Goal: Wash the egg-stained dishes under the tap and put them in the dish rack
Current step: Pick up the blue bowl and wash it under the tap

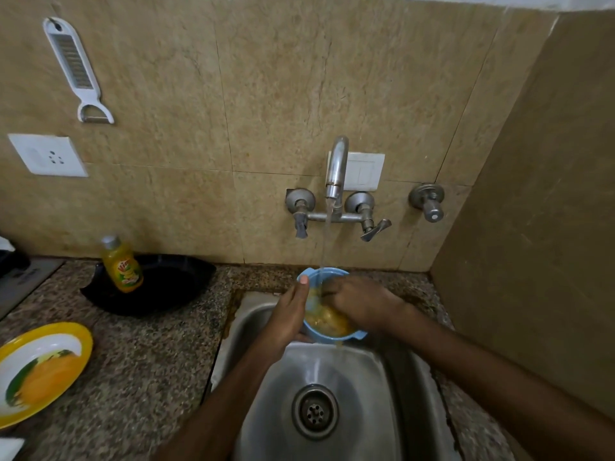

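Egg-smeared blue plastic bowl (332,331) is held straight below the chrome wall tap (336,168) so the stream hits the gunk; left hand (289,314) clamps its rim, thumb on top, right hand (359,301) curls its fingers inside, probably rubbing, sponge or not unclear

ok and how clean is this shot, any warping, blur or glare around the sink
Head view: wide-angle warp bows the wall-tile joints and stretches the yellow plate at the left edge; light is dim and warm, with soft sheen on the sink, no harsh glare; the right hand inside the blue bowl looks smeared, its fingers unreadable; the tap is fairly sharp.
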